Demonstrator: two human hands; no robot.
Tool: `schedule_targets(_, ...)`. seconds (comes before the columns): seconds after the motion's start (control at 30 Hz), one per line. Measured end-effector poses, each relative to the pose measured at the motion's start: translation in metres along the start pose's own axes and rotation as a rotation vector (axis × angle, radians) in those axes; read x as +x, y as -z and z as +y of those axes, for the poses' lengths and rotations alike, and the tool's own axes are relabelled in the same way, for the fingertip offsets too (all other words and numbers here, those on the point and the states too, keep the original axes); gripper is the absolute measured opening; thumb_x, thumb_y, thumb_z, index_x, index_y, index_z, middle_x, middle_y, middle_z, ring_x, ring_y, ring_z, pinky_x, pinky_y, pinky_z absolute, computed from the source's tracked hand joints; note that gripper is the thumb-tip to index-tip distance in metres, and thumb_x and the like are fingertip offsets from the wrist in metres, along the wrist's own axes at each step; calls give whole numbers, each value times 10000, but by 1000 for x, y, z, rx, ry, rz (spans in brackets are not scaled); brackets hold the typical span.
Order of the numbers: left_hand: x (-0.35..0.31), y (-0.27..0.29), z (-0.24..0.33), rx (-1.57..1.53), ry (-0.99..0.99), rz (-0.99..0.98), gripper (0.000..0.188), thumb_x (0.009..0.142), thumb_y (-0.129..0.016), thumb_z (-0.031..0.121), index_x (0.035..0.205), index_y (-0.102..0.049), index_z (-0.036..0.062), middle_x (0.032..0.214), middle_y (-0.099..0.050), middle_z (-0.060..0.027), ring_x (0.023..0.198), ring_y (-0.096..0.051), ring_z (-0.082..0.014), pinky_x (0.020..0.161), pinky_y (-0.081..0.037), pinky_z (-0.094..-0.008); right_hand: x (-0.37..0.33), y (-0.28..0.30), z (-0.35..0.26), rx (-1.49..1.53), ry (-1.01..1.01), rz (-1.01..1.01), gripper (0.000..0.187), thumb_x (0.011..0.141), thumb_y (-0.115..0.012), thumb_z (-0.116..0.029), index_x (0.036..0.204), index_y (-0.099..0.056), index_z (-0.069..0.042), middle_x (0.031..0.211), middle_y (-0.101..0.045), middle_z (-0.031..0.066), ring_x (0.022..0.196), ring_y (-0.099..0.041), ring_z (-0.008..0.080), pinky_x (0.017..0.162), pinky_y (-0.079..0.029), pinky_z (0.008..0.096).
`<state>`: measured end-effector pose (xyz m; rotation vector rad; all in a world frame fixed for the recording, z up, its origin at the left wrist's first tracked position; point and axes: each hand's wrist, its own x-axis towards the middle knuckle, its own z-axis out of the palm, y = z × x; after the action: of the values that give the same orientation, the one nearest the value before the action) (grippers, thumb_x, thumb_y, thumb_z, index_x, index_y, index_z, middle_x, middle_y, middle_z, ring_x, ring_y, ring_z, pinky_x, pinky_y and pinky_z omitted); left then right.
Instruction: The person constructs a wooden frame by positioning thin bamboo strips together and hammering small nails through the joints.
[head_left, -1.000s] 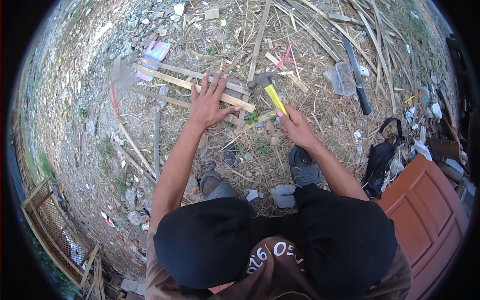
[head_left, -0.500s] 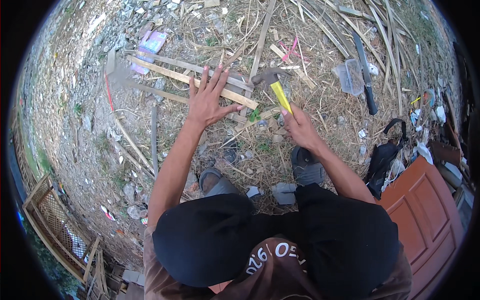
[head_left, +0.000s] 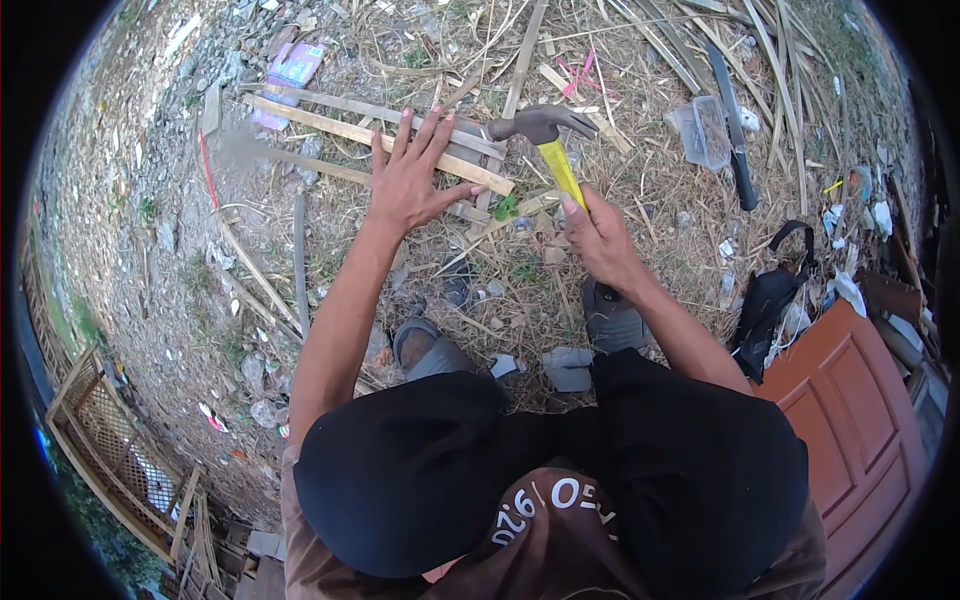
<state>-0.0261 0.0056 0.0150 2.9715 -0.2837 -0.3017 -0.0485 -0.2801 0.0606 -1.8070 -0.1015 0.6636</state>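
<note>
My right hand (head_left: 602, 238) is closed round the yellow handle of a claw hammer (head_left: 545, 130). The hammer's grey metal head is near the right ends of the wooden strips, its claw pointing right; whether it touches them I cannot tell. My left hand (head_left: 408, 185) lies flat with fingers spread over a pale wooden strip (head_left: 320, 123) and a greyer strip (head_left: 350, 107) behind it. Another strip (head_left: 320, 168) runs out to the left from under that hand. A crosswise piece of wood (head_left: 490, 180) shows beneath the strips' right ends.
A long knife (head_left: 735, 130) lies beside a clear plastic box (head_left: 705, 135) at the right. Loose wood strips (head_left: 780, 90) are scattered at the far right. A black bag (head_left: 770, 320) and a red-brown panelled door (head_left: 850, 400) lie nearer. A purple packet (head_left: 292, 75) is at the far left.
The hammer head has risen and looks larger, with my right hand slightly higher in view. My left hand stays spread on the strips; the whole view has shifted a little.
</note>
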Motion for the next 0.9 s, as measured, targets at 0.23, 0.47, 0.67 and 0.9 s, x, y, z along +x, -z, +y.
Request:
schedule_targets(0.23, -2, -4, -3, -9, 1, 12, 1078, 719, -549, 838, 1564, -243, 244, 1635, -191, 10, 1509, -134, -308, 1189, -80, -604, -6, 1, -19, 194, -316, 59, 357, 1046, -466, -409, 943, -465, -67, 632, -417, -36, 525, -396, 48, 457, -344, 237)
schedule_targets(0.47, -5, -1, -6, 6, 22, -22, 1073, 718, -548, 839, 1564, -239, 255, 1632, -200, 9, 1508, -135, -308, 1189, -81, -605, -11, -14, -8, 367, -297, 97, 346, 1048, -462, -398, 961, -469, -63, 657, -443, -26, 533, -414, 54, 471, -362, 252)
schedule_targets(0.67, 0, -3, -2, 18, 24, -5, 1074, 715, -540, 847, 1562, -241, 259, 1633, -194, 18, 1508, -139, -300, 1185, -89, -616, 2, -18, 17, -160, -58, 36, 369, 1049, -451, -388, 935, -476, -37, 653, -512, 47, 538, -487, 132, 509, -413, 334)
schedule_targets(0.9, -4, -3, -3, 35, 38, -15, 1070, 714, -510, 867, 1562, -230, 278, 1631, -199, 34, 1507, -148, -289, 1183, -96, -626, -4, -29, 5, -192, -81, 45, 332, 1046, -459, -340, 946, -476, -23, 596, -502, 124, 504, -523, 262, 515, -410, 417)
